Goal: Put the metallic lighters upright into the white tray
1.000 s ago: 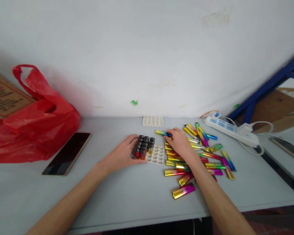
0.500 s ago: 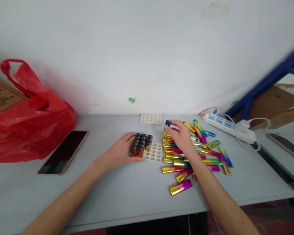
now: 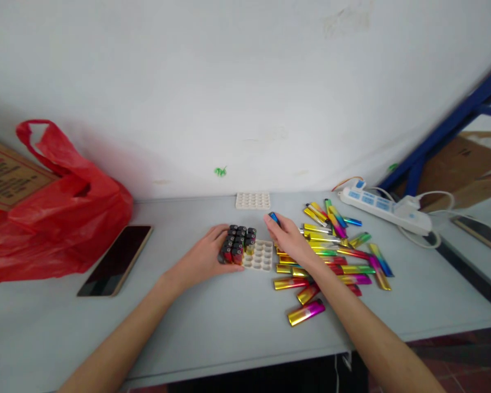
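Observation:
A white tray with rows of round holes lies on the table. Its left part carries upright lighters with black tops, packed close together. My left hand curls round the left side of this group, thumb along the front and fingers behind. My right hand pinches a single lighter with a blue end, just above and behind the tray's right part; its lower portion is hidden by my fingers. Beneath and right of that hand spreads a loose pile of shiny multicoloured lighters, lying flat.
A second white tray lies against the wall. A phone and a red plastic bag with a cardboard box are at the left. Back right sits a power strip with cables, near a blue metal frame.
My right hand has moved left and slightly nearer with the lighter, from over the pile towards the tray. My left hand keeps its hold on the grouped lighters. The camera view has shifted slightly.

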`<state>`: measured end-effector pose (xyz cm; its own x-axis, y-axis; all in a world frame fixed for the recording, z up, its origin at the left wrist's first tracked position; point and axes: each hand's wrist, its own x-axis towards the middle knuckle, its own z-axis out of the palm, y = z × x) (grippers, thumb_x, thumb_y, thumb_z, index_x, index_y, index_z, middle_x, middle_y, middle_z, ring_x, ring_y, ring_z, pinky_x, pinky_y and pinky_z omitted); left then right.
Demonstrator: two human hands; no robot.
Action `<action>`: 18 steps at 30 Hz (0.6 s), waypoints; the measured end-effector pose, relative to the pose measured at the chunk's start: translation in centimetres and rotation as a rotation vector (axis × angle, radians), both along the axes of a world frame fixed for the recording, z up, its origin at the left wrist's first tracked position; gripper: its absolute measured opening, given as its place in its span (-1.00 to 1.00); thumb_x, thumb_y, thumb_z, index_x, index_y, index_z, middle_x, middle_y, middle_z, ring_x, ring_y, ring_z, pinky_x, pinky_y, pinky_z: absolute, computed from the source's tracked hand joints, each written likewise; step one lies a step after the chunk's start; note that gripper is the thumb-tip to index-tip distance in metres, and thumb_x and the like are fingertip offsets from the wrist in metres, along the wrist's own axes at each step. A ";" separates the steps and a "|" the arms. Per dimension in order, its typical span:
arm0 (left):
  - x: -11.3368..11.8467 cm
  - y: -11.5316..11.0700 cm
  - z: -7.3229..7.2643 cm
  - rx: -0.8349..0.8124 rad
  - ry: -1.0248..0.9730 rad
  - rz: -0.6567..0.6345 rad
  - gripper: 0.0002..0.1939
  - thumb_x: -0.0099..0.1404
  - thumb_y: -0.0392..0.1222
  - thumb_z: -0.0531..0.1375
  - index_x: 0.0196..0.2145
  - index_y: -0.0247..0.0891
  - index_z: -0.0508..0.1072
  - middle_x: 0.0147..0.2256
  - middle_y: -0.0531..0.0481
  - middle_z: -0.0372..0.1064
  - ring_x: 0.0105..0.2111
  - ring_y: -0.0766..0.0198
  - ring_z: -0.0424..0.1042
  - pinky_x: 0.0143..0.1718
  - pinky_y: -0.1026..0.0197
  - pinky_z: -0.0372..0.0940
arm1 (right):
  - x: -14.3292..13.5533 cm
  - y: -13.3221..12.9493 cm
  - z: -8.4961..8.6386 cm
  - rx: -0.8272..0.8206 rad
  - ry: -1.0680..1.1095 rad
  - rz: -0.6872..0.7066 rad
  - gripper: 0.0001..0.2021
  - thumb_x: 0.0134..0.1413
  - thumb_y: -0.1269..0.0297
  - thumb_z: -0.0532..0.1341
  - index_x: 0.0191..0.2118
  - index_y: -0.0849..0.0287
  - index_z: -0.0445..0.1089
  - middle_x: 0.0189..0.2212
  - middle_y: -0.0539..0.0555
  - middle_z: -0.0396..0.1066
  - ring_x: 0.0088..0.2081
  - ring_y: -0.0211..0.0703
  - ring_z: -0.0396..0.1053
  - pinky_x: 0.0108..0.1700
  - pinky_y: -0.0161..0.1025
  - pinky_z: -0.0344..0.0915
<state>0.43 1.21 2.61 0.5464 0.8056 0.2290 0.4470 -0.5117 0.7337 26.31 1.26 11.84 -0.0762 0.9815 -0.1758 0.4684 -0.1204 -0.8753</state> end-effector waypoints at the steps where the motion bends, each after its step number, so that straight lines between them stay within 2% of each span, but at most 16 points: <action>1: 0.0 0.0 0.0 -0.003 0.002 0.000 -0.19 0.20 0.30 0.53 0.22 -0.24 0.49 0.29 -0.33 0.45 0.33 -0.25 0.45 0.42 -0.24 0.37 | -0.1 0.0 0.1 0.027 -0.073 -0.015 -0.34 0.28 -0.49 0.13 -0.45 0.05 0.16 -0.57 -0.12 0.07 -0.51 -0.27 0.05 -0.48 -0.28 -0.02; 4: 0.0 0.1 0.1 -0.011 0.009 0.002 -0.18 0.20 0.26 0.55 0.23 -0.27 0.49 0.29 -0.35 0.44 0.32 -0.26 0.45 0.42 -0.23 0.37 | -0.3 -0.2 0.5 0.100 -0.250 -0.057 -0.31 0.30 -0.47 0.07 -0.55 0.05 0.04 -0.59 -0.10 -0.03 -0.47 -0.26 0.01 -0.41 -0.23 -0.06; 9: 0.0 0.0 0.0 0.007 -0.025 0.011 -0.18 0.14 0.28 0.57 0.20 -0.20 0.52 0.26 -0.29 0.47 0.30 -0.26 0.47 0.41 -0.23 0.40 | -0.4 -0.6 1.1 0.249 -0.408 0.005 -0.51 0.29 -0.11 0.10 -0.57 0.05 0.06 -0.62 -0.10 -0.01 -0.49 -0.26 0.02 -0.38 -0.21 -0.08; 11: -0.1 0.0 0.0 0.016 -0.029 0.005 -0.18 0.15 0.29 0.57 0.20 -0.21 0.52 0.26 -0.29 0.47 0.30 -0.25 0.47 0.40 -0.23 0.41 | -0.4 -0.7 1.3 0.268 -0.421 0.019 -0.57 0.29 -0.04 0.09 -0.55 0.05 0.08 -0.63 -0.10 0.03 -0.50 -0.25 0.03 -0.38 -0.21 -0.07; 18: -0.1 0.1 -0.3 0.006 -0.048 0.007 -0.15 0.12 0.31 0.58 0.21 -0.21 0.53 0.24 -0.30 0.48 0.30 -0.25 0.48 0.39 -0.23 0.42 | -0.7 -0.7 1.5 0.244 -0.414 0.034 -0.47 0.37 -0.17 0.08 -0.54 0.05 0.08 -0.63 -0.11 0.06 -0.50 -0.25 0.05 -0.36 -0.22 -0.05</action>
<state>0.38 1.30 2.34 0.5289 0.8080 0.2598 0.4149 -0.5132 0.7514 25.57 0.54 13.32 -0.0817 0.9960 0.0374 0.7838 0.0874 -0.6148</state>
